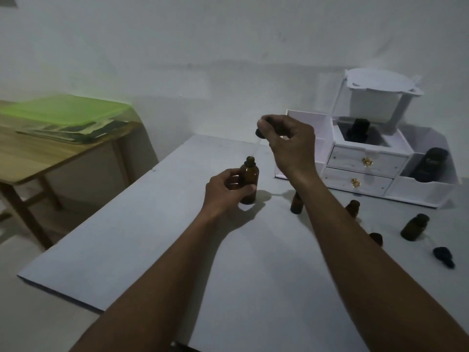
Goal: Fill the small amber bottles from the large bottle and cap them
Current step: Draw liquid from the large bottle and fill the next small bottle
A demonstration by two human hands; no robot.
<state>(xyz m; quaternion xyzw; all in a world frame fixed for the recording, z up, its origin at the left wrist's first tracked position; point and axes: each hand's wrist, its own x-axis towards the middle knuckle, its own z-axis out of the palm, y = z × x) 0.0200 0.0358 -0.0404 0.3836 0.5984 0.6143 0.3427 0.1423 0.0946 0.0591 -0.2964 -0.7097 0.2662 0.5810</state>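
Observation:
My left hand [224, 191] grips the large amber bottle [249, 182], which stands upright and uncapped on the white table [152, 237]. Above it my right hand [289, 141] pinches a black dropper cap [262, 128]; its clear glass tube [256, 146] points down toward the bottle's mouth, still outside it. Several small amber bottles stand to the right: one [297, 203] partly behind my right forearm, one [353, 208], one [415, 227], and one [376, 238] close to the forearm. A loose black dropper cap [444, 256] lies on the table at far right.
A white organiser [368, 163] with two gold-knobbed drawers stands at the back right, holding dark bottles in its compartments. A wooden side table [38, 153] with a green folder [68, 113] stands at the left. The white table's left edge runs diagonally.

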